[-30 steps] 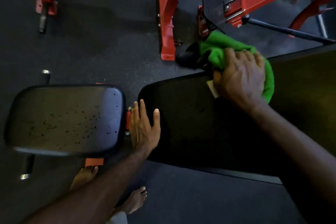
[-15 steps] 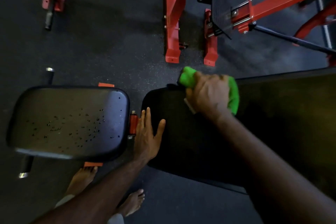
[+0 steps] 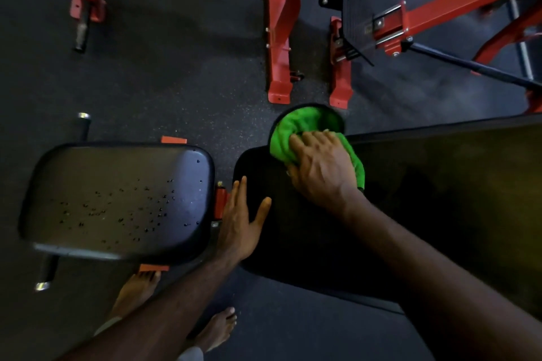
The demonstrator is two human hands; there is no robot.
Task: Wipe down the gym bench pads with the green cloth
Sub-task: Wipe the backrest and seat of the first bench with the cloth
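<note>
At the far left, the seat pad [image 3: 117,199] is lying flat, its dark surface dotted with small droplets toward the middle and right, and a chrome-tipped black handle [image 3: 83,123] is poking out beyond its far edge. Two bare feet [image 3: 137,290] are standing on the dark rubber floor [image 3: 164,73] just below the pad's near edge. Moving right, the left hand [image 3: 239,226] is resting flat on the left end of the long back pad [image 3: 425,214], right beside the red bracket [image 3: 220,204] that is sitting in the gap between the two pads; its fingers [image 3: 239,193] are lying straight and slightly spread, holding nothing. Further right, the right hand [image 3: 319,167] is pressing the green cloth [image 3: 296,132] down against the far left corner of the back pad, its fingers bending over the bunched fabric, with part of the cloth spilling past the pad's far edge and part showing at the right of the hand. Beyond the bench, red machine frames [image 3: 278,47] are standing on the floor, and at the upper right a red bar [image 3: 469,0] is running diagonally toward the corner.
</note>
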